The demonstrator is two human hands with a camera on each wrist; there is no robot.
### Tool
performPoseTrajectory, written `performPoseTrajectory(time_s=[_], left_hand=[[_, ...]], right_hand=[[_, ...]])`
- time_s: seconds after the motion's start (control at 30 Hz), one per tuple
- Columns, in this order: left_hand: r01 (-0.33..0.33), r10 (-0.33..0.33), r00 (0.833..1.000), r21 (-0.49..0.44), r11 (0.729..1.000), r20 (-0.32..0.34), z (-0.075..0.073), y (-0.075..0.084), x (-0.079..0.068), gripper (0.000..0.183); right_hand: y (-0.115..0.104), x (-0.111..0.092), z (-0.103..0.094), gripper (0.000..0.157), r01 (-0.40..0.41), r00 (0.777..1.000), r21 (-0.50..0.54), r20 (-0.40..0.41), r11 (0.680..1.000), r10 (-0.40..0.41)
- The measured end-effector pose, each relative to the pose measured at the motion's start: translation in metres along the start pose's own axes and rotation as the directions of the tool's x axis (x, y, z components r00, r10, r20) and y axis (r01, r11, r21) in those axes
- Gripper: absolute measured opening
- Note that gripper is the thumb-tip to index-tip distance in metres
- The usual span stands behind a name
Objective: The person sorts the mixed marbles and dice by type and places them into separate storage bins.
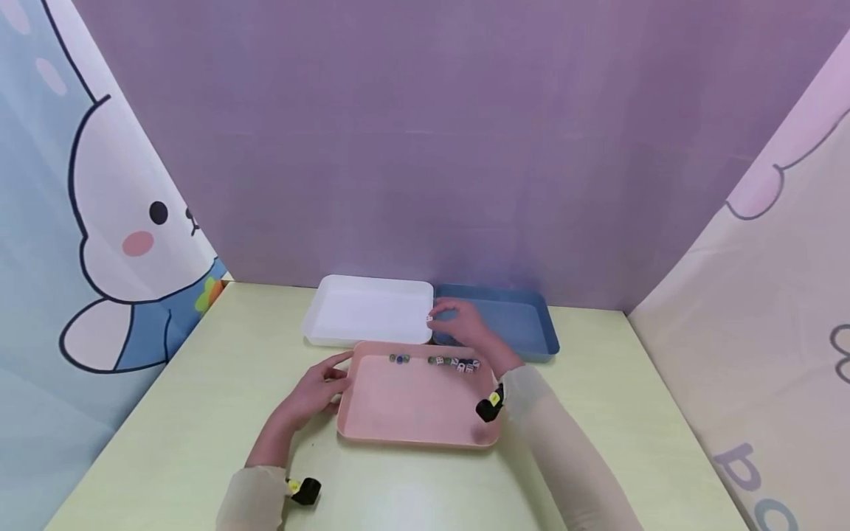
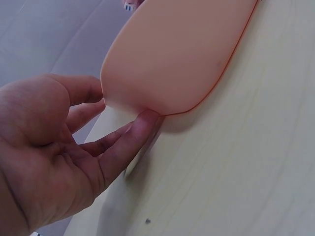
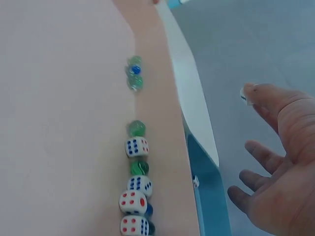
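Pink rectangular tray (image 1: 418, 405): the left hand (image 1: 315, 387), fingers loosely spread, touches its left side; the right hand (image 1: 462, 323) pinches a white cube-shaped die (image 3: 244, 97).

Right hand (image 1: 461, 324) pinching a die (image 1: 429, 318) near white tray (image 1: 368, 313), left hand (image 1: 319, 387) touching pink tray (image 1: 412, 405)

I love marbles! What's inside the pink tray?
Inside the tray, dice and green and blue marbles line the far side. Dice partly hide some marbles; the right arm covers one corner.

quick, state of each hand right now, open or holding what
Left hand: open, touching the pink tray.
Right hand: closed, pinching a white die.
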State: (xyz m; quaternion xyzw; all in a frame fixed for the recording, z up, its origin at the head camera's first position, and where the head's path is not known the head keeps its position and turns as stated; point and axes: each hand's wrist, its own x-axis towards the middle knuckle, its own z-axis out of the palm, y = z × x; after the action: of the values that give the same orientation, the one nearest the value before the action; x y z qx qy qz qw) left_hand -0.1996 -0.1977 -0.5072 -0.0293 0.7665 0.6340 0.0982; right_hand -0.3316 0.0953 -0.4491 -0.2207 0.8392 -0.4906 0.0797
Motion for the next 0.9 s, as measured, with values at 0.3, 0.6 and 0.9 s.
performPoseTrajectory(time_s=[0.3, 0.6, 0.9], left_hand=[[-0.007, 0.007, 1.0, 0.003, 1.0, 0.006, -0.001, 0.0, -0.002, 0.052], [0.0, 0.0, 1.0, -0.002, 1.0, 0.016, -0.001, 0.002, -0.005, 0.053], [0.004, -0.003, 0.999, -0.019, 1.0, 0.045, -0.002, 0.003, -0.004, 0.054]], right_hand=[[0.026, 0.005, -0.014, 0.03, -0.066, 0.994, 0.068, -0.077, 0.996, 0.071], [0.048, 0.009, -0.029, 0.035, -0.13, 0.974, 0.145, -0.168, 0.981, 0.154], [0.065, 0.024, -0.037, 0.027, -0.132, 0.952, 0.157, -0.254, 0.979, 0.169]])
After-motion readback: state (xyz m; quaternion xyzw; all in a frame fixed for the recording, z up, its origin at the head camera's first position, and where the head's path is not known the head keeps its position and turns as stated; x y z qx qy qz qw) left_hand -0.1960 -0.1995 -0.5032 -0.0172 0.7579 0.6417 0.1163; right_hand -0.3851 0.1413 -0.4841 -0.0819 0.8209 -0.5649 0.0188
